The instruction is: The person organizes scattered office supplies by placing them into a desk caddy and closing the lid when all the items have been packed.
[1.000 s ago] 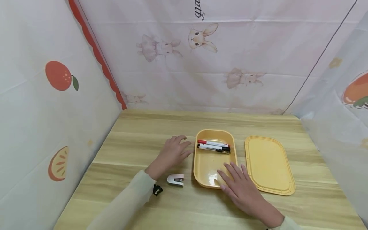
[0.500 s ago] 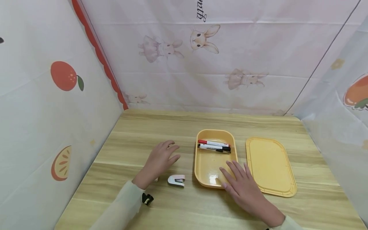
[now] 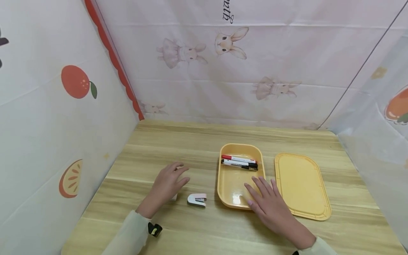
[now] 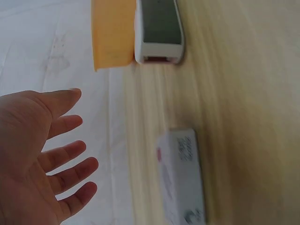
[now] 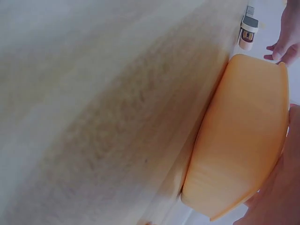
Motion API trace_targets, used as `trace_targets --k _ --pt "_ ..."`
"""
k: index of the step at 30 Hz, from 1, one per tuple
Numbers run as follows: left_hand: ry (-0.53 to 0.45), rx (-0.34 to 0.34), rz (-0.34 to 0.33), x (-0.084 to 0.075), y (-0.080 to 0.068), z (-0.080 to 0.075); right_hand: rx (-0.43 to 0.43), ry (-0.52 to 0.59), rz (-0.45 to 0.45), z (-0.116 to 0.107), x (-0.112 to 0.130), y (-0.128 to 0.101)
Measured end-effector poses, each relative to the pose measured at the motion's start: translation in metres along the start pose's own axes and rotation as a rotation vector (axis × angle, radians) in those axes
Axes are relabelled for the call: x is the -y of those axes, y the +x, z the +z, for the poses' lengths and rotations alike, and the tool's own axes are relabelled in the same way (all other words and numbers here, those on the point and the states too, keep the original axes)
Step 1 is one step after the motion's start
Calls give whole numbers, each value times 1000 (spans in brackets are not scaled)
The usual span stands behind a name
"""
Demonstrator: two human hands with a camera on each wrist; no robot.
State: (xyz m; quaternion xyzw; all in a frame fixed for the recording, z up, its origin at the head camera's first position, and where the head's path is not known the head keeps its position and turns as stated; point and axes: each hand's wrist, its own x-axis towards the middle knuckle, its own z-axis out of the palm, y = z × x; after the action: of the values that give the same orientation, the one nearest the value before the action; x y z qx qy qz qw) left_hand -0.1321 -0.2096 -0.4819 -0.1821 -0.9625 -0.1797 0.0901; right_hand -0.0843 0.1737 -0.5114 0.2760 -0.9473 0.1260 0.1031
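The left hand (image 3: 167, 184) hovers with fingers spread and relaxed, gripping nothing, over a small white box (image 4: 182, 176) just left of the stapler (image 3: 197, 199). The right hand (image 3: 269, 205) rests flat-fingered on the tray's (image 3: 227, 184) near rim; pens (image 3: 239, 162) lie at its far end, lid (image 3: 301, 186) beside. Bare table (image 3: 178, 141) lies beyond. The left hand has drawn back from the tray.
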Motion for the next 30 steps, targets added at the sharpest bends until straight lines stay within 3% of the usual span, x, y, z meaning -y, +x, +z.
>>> trace_targets --k 7,14,20,30 --pt "-19 -27 -52 16 -19 -2 -8 -2 -3 0 0 0" --pt "-31 35 -165 28 -37 -4 -4 9 9 3 -2 0" --pt "8 79 -178 40 -54 -4 -14 20 4 1 -1 -1" --pt "-47 64 -179 57 -78 -1 -4 36 21 3 0 -2"
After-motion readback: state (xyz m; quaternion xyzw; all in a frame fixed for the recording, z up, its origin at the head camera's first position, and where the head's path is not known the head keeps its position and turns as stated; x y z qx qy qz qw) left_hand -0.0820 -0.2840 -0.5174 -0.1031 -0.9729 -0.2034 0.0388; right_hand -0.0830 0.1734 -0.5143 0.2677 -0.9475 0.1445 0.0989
